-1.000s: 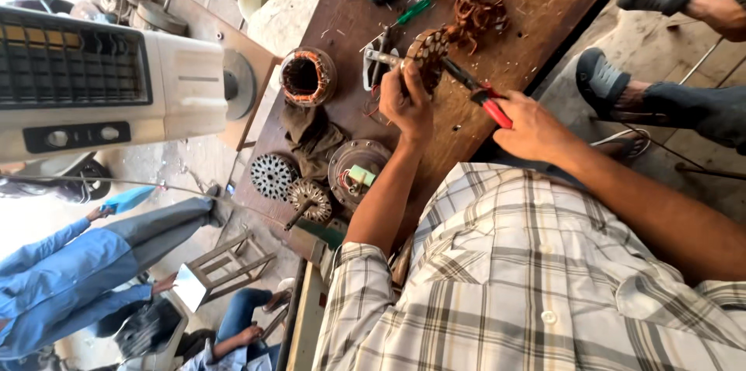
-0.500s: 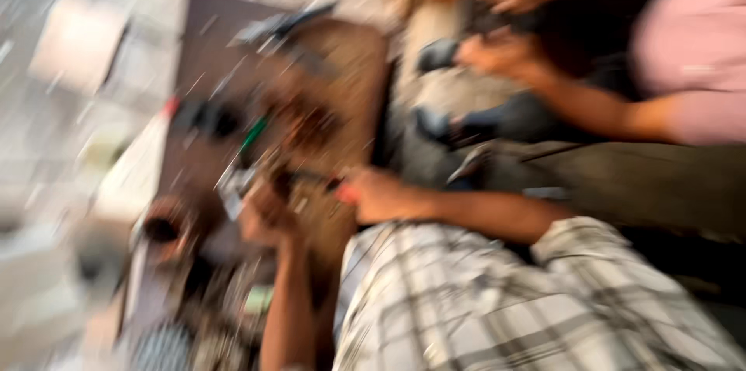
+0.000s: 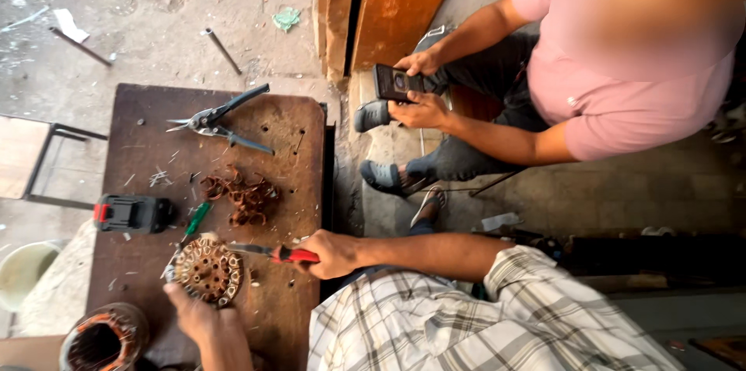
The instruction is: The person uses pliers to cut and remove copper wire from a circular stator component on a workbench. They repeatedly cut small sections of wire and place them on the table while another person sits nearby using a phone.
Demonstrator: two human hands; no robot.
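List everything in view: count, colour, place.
round copper-wound motor stator: 1, brown, table front, under left hand
red-handled tool: 1, in right grip, tip at stator
loose copper wire scraps: 1 pile, brown, table centre
dark-handled tin snips: 1, table far end
black-and-red battery pack: 1, table left edge
green-handled screwdriver: 1, beside stator
brown wooden table: 1
seated person in pink shirt: 1, holding black phone
left hand: on stator
right hand: gripping tool
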